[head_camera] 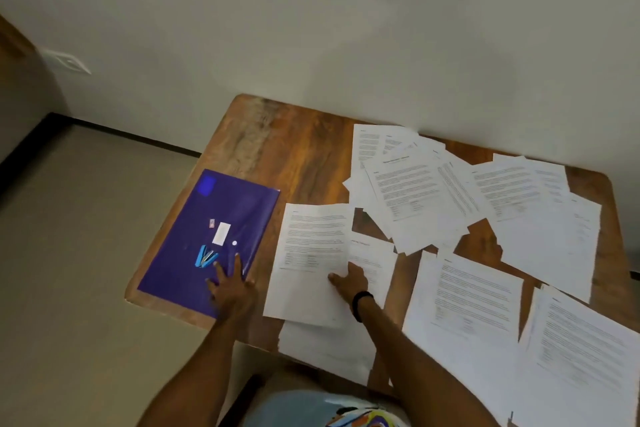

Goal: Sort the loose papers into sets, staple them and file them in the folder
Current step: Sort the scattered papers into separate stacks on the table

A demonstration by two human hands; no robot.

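Observation:
A purple folder (221,218) lies flat on the left part of the wooden table (304,152). On it sit a small blue stapler (205,256), a white label and a tiny staple box (211,223). My left hand (232,284) rests on the folder with fingers spread, its fingertips just right of the stapler. My right hand (349,279) presses flat on the right edge of a printed sheet (311,253) that lies over other pages. Loose printed papers (422,194) are scattered across the middle and right of the table.
The table stands against a pale wall. More sheets (568,350) overhang the near right edge, and one page (325,350) hangs over the front edge by my lap. Bare floor lies to the left. A black band is on my right wrist.

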